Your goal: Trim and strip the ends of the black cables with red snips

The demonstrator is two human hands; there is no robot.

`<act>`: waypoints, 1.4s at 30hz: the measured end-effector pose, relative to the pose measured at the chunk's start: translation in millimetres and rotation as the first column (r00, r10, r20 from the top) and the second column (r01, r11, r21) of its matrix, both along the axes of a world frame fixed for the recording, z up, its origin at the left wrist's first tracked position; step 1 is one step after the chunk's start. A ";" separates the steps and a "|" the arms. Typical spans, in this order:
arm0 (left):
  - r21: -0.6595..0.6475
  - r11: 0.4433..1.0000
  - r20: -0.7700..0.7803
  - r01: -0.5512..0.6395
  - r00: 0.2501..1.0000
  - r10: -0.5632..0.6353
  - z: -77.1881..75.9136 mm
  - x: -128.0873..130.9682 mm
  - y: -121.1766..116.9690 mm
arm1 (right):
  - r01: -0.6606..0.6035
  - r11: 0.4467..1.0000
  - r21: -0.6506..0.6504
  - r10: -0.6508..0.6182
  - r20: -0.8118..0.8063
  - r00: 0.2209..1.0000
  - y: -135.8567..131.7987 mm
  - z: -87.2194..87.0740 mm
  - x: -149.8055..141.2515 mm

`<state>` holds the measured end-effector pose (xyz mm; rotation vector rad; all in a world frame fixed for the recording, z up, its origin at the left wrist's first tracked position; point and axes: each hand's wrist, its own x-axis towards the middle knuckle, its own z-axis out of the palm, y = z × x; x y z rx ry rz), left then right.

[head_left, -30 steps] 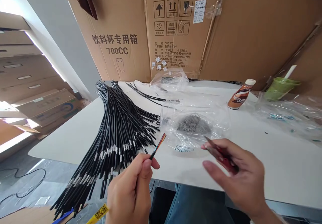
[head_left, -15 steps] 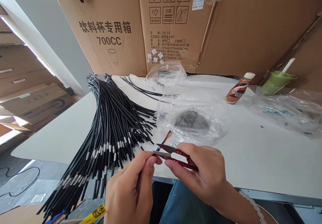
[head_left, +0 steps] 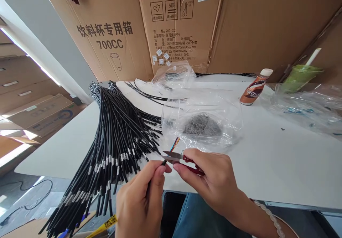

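My left hand [head_left: 145, 191] is closed on a black cable [head_left: 164, 162], pinched between thumb and forefinger. From the cable's end, several thin coloured wires [head_left: 175, 144] fan upward. In my right hand [head_left: 211, 181] are red-handled thread snips [head_left: 192, 165], their pointed blades lying across the cable end just above my left fingertips. The blades are close together, with only a narrow gap between them. To the left lies a large bundle of black cables [head_left: 114, 131] with silvery bands, spilling over the table's front edge.
A clear plastic bag [head_left: 229, 120] holding fine dark pieces lies beyond my hands. An orange-brown bottle [head_left: 253, 90] and a green cup [head_left: 301, 76] stand at the back right, near more plastic [head_left: 315, 111]. Cardboard boxes [head_left: 117, 10] wall off the white table's [head_left: 267, 159] far side.
The snips' blades have drawn closer together around the cable end. My right hand has moved slightly left. My left hand keeps its pinch, and the view has shifted a little.
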<state>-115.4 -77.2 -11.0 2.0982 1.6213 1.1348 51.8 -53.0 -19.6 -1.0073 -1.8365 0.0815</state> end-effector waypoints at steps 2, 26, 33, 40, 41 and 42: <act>-0.007 1.000 0.036 0.002 0.999 -0.002 0.0 4.5 0.0 | -0.016 1.000 -0.023 0.016 -0.011 1.000 0.1 -0.4 1.4; -0.303 0.941 -0.339 -0.151 0.940 0.041 24.9 100.2 95.8 | 0.213 0.830 -0.516 -0.225 0.039 0.973 84.9 -10.9 74.9; -0.227 0.974 0.064 0.018 0.998 -0.004 28.6 73.1 75.6 | 0.067 0.963 -0.262 -0.118 -0.183 0.976 49.7 -1.4 69.1; -0.221 0.973 0.381 0.067 0.924 0.023 29.5 54.4 48.1 | 0.030 0.999 0.040 -0.021 -0.209 0.978 43.0 -4.3 40.2; -0.228 0.971 0.402 0.071 0.915 0.027 29.9 53.9 46.2 | 0.027 0.998 0.059 -0.014 -0.207 0.978 43.6 -3.8 37.0; -0.236 0.969 0.420 0.076 0.907 0.031 30.1 53.7 44.7 | 0.024 0.997 0.072 -0.009 -0.207 0.978 44.0 -3.1 34.4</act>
